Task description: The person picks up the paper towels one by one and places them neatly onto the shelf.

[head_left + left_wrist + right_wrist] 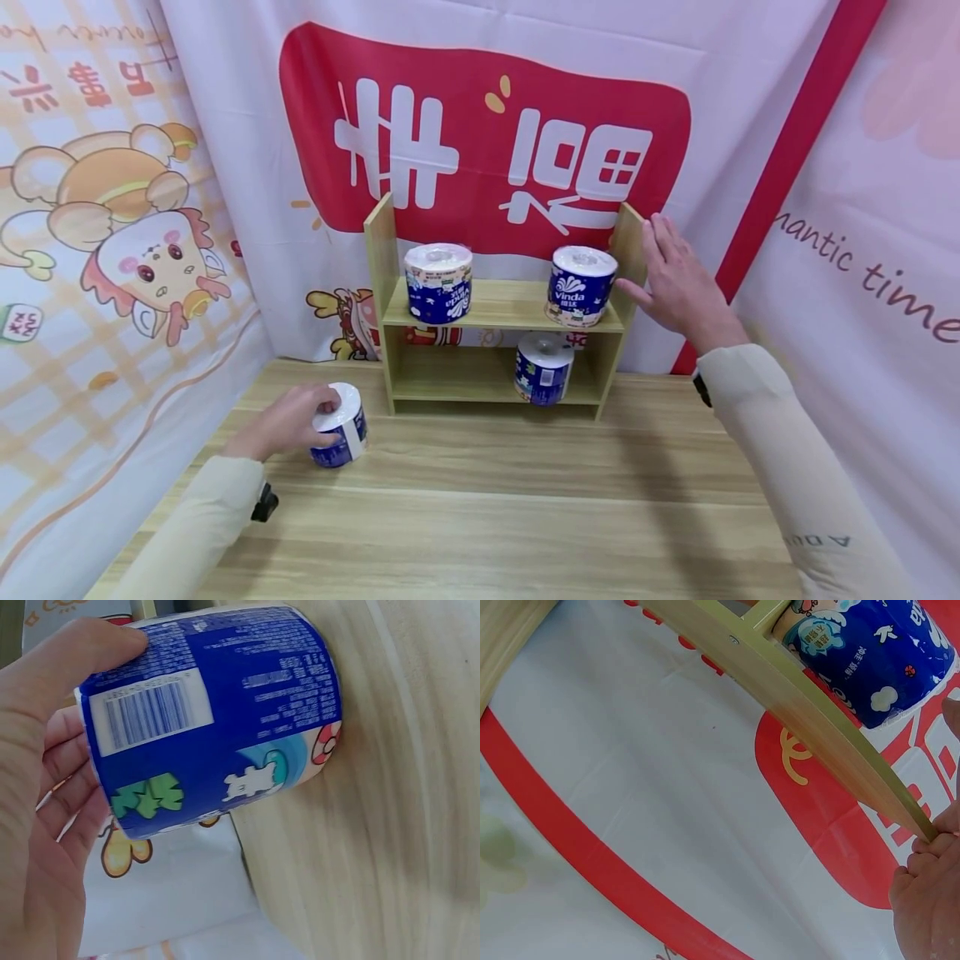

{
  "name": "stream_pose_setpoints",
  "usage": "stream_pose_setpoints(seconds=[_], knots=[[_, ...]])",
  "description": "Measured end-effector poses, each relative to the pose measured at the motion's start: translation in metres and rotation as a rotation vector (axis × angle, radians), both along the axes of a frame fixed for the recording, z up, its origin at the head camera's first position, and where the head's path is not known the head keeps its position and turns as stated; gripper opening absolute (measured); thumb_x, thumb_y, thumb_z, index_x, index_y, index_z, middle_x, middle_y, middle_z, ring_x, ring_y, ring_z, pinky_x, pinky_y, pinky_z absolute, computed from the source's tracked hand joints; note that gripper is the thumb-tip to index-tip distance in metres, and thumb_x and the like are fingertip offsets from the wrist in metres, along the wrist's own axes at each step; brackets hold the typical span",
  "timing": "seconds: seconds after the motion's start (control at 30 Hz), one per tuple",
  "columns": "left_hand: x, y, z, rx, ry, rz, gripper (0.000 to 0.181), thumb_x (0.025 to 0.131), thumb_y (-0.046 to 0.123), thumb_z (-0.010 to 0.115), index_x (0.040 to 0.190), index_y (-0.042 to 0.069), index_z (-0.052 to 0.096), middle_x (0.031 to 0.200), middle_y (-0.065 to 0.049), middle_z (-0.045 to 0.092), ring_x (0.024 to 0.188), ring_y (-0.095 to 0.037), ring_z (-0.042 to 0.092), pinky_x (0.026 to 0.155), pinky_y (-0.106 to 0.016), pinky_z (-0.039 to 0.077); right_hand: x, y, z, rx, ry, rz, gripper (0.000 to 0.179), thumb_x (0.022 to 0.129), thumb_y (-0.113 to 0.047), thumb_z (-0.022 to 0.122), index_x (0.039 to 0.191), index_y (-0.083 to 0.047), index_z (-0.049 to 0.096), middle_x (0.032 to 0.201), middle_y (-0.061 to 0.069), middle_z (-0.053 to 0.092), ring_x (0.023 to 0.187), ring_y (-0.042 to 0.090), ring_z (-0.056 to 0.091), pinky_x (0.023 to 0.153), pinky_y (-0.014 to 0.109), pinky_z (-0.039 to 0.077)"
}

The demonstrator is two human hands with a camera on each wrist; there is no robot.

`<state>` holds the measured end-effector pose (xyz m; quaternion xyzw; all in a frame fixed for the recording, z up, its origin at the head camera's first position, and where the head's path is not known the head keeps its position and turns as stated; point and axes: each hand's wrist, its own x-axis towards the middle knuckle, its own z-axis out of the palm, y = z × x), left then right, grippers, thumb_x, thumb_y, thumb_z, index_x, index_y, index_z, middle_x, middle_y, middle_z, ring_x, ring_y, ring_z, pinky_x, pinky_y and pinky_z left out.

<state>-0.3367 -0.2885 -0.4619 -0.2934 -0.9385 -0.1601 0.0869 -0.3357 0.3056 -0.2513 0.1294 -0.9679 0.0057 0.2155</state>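
Note:
At the left of the table, my left hand (288, 421) grips a blue-and-white toilet paper roll (347, 454), its fingers at the white top end. In the left wrist view, the thumb lies on the printed side of that roll (225, 712), above the barcode. My right hand (682, 283) is at the right side panel of a small wooden shelf (510, 312), fingers straight and fingertips at the panel's upper edge (840, 742). Its thumb points toward the Vinda toilet paper roll (581, 292) on the upper right of the shelf.
Another roll (439, 287) stands at the upper left of the shelf. One more roll (543, 371) sits on the lower level, right of centre. The shelf stands at the back of the wooden table (480, 517), before a printed cloth backdrop (480, 83). Cloth walls (150, 400) flank both sides.

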Motion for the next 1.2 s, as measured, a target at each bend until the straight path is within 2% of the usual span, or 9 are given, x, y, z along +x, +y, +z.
stream_pose_setpoints(seconds=[0.17,0.37,0.63,0.83,1.2], knots=[[-0.003,-0.002,-0.009,0.019,0.015,0.032,0.040,0.072,0.026,0.095,0.101,0.011,0.072,0.098,0.001,0.072,0.091,-0.015,0.064,0.080,-0.036,0.057,-0.001,0.001,-0.001,-0.005,0.000,0.002,0.103,0.100,-0.048,0.065,0.170,-0.005,0.002,0.179,0.018,-0.001,0.166,0.042,0.000,0.129,0.065,0.022],[-0.002,-0.001,-0.011,0.043,0.011,0.038,0.040,0.073,0.027,0.095,0.102,0.011,0.073,0.100,0.000,0.072,0.093,-0.017,0.064,0.083,-0.040,0.057,0.000,0.001,-0.001,0.000,0.002,0.001,0.102,0.101,-0.048,0.064,0.170,-0.005,0.002,0.179,0.017,-0.002,0.167,0.041,0.000,0.128,0.064,0.024],[-0.001,-0.001,-0.011,0.066,0.025,0.041,0.039,0.070,0.024,0.096,0.099,0.012,0.073,0.096,0.002,0.071,0.091,-0.014,0.063,0.080,-0.034,0.057,0.000,0.000,0.001,0.002,0.006,0.008,0.103,0.101,-0.047,0.064,0.170,-0.005,0.002,0.179,0.018,-0.001,0.167,0.041,0.000,0.129,0.064,0.024],[0.000,0.000,-0.010,0.068,0.028,0.007,0.038,0.068,0.023,0.095,0.097,0.014,0.072,0.094,0.004,0.069,0.087,-0.012,0.059,0.076,-0.028,0.054,-0.001,0.000,0.001,0.007,0.006,0.004,0.103,0.100,-0.047,0.065,0.170,-0.005,0.002,0.179,0.017,-0.002,0.167,0.041,0.001,0.128,0.063,0.025],[0.011,0.012,-0.001,0.053,-0.001,-0.048,0.041,0.067,0.023,0.095,0.101,0.013,0.073,0.092,0.007,0.065,0.088,-0.011,0.055,0.071,-0.023,0.050,-0.001,0.000,0.001,0.009,0.004,-0.002,0.103,0.100,-0.047,0.066,0.170,-0.005,0.003,0.179,0.019,0.000,0.166,0.041,0.002,0.127,0.064,0.027]])
